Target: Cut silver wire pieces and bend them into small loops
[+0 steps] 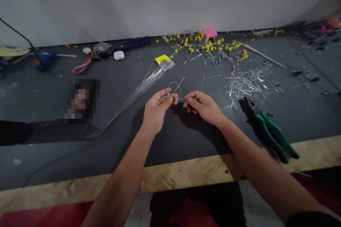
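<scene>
My left hand (157, 110) is closed on a thin metal wire bent into a round loop (180, 90), pinched between thumb and fingers. A straight piece of wire crosses the loop, and a short end points toward my right hand. My right hand (198, 104) is closed in a pinch just to the right, its fingertips beside that wire end; what they grip is too small to make out. Both hands are above the dark tabletop (170, 142). A bundle of long straight wires (133, 95) lies left of my left hand, its upper end near a yellow tag (163, 59).
Green-handled pliers (269, 131) lie right of my right arm, below a heap of short wires (247, 83). Wire pieces with yellow tips (202, 42) and a pink lump (210, 33) sit along the wall. A blue glue gun (45, 60), keys (97, 55) and a white case (119, 55) are left.
</scene>
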A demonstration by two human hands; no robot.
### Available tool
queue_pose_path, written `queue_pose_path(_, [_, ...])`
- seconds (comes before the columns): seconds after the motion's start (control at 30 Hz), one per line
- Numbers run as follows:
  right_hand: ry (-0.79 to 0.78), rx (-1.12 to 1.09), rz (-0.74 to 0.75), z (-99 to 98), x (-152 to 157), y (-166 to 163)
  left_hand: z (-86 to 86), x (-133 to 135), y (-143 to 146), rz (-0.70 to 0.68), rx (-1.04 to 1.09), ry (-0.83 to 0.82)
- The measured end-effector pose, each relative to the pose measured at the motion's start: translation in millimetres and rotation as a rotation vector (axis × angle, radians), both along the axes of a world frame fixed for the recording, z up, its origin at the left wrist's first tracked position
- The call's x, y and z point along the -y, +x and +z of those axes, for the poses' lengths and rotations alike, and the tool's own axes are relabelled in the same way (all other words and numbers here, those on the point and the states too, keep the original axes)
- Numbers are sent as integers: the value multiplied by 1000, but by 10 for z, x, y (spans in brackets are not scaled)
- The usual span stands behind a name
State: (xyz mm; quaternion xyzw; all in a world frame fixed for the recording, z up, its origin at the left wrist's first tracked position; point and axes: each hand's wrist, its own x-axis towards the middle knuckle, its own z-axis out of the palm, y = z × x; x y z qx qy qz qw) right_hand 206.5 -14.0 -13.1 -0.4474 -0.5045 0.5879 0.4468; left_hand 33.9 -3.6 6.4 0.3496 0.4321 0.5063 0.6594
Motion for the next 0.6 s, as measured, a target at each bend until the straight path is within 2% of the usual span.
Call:
queue_pose_path(0.17, [-25,-45,-7,36,-5,-13,-11,7,1,-9,0,17])
queue_pose_path(0.37, [-81,-201,-159,40,9,-42,21,26,16,-35,68,-20])
queue_pose_path(0.6, [-154,-330,-122,24,31,-91,15,33,29,-93,136,-45])
